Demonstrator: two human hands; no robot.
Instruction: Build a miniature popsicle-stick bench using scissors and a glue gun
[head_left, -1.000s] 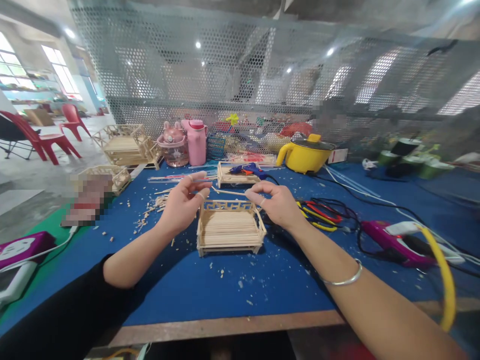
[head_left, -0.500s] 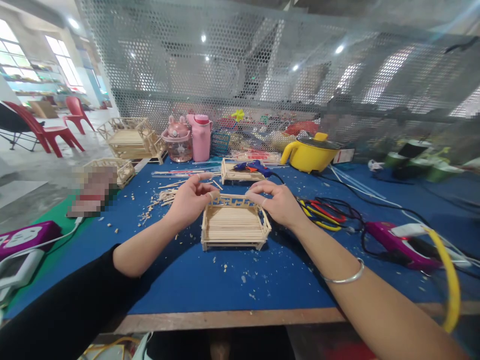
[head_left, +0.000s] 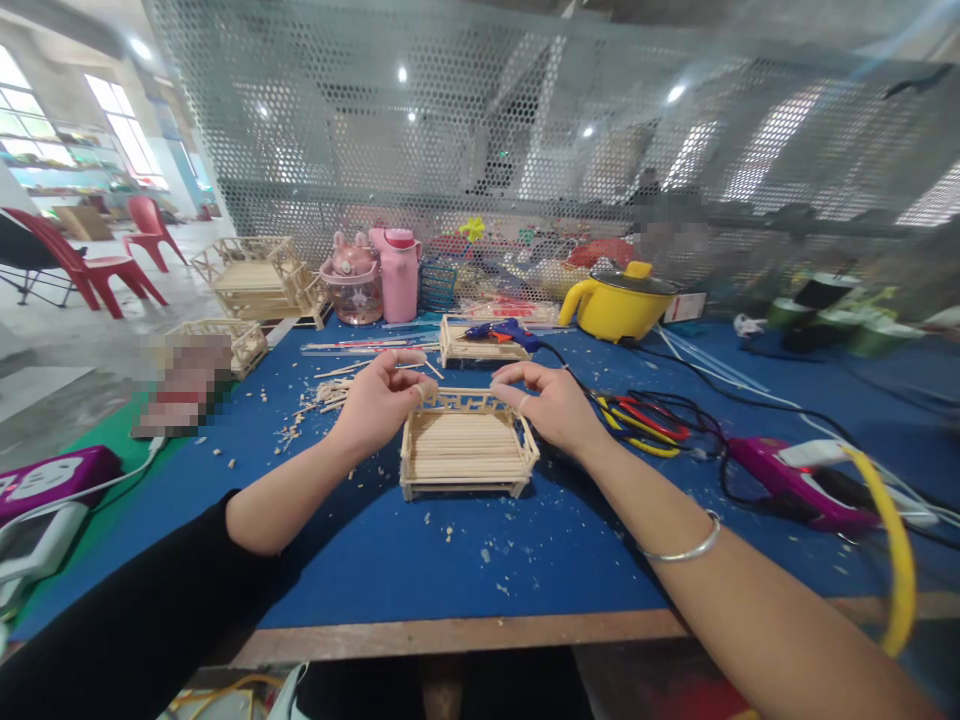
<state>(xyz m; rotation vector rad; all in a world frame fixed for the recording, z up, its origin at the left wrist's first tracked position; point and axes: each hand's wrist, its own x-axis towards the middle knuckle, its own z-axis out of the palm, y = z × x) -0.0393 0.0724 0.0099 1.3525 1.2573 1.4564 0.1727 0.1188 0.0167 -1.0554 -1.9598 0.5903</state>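
Mid-table, both hands pinch the back rail of a stick bench [head_left: 466,448]: left hand [head_left: 377,403] and right hand [head_left: 553,405] at its ends, apparently seating it; steady pressure needed next.

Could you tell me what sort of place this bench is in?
Probably a handicraft workshop: finished wooden stick models stacked at the far left, a glue gun by the mesh screen, and stick offcuts scattered about.

Bright, even daylight from windows [head_left: 112,140] at left plus ceiling spots; soft shadows on the worktop [head_left: 450,570]; edges bend and blur.
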